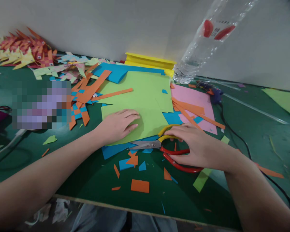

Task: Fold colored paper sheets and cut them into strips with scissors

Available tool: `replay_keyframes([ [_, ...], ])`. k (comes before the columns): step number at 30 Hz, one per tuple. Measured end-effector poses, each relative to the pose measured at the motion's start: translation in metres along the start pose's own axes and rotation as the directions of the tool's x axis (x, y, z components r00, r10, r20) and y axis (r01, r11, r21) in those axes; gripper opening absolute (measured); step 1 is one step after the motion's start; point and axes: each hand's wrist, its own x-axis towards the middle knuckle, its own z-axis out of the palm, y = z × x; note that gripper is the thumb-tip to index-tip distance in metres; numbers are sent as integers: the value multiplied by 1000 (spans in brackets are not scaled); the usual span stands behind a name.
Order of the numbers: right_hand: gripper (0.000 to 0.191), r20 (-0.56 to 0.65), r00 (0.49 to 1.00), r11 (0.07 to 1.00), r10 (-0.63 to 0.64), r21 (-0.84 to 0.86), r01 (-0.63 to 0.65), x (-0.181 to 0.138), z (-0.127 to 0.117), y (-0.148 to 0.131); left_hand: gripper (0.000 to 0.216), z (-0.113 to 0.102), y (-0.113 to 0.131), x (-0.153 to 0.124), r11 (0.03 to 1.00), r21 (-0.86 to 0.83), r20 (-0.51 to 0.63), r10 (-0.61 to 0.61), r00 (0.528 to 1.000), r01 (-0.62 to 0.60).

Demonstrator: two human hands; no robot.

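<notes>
Under my left hand point(122, 125) lies a light green paper sheet point(145, 93); the fingers are stretched out and rest on it. My right hand point(193, 145) grips a pair of scissors point(157, 144) by the yellow and red handles. The blades point left, slightly parted, just in front of the green paper's near edge. Blue paper point(113, 150) peeks out beneath that edge. Several orange and blue scraps are scattered in front of the blades, among them an orange rectangle point(140, 186). A woven orange and blue paper piece point(81, 106) lies left of the green sheet.
A clear plastic bottle point(195, 54) stands at the back right, near a yellow folded strip point(149, 62). Pink paper point(195, 100), a glue gun point(214, 93) and its black cord lie to the right. Finished-looking paper fish point(21, 51) and a blurred-out item point(42, 106) are left.
</notes>
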Motion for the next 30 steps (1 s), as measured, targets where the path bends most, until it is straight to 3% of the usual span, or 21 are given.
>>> replay_keyframes([
  [9, 37, -3, 1000, 1000, 27, 5, -27, -2, -4, 8, 53, 5, -1, 1, 1000, -11, 40, -6, 999, 6],
  [14, 38, 11, 999, 999, 33, 13, -33, 2, -1, -2, 55, 1, 1, 1, 1000, -19, 15, -12, 1000, 12],
  [22, 37, -81, 995, 997, -57, -55, 53, 9, 4, -17, 53, 0, 6, -1, 1000, -23, -24, 6, 1000, -7],
  [30, 37, -43, 998, 995, -52, -85, 48, 12, 10, -20, 53, 3, 4, -1, 999, -39, -46, 4, 999, -6],
])
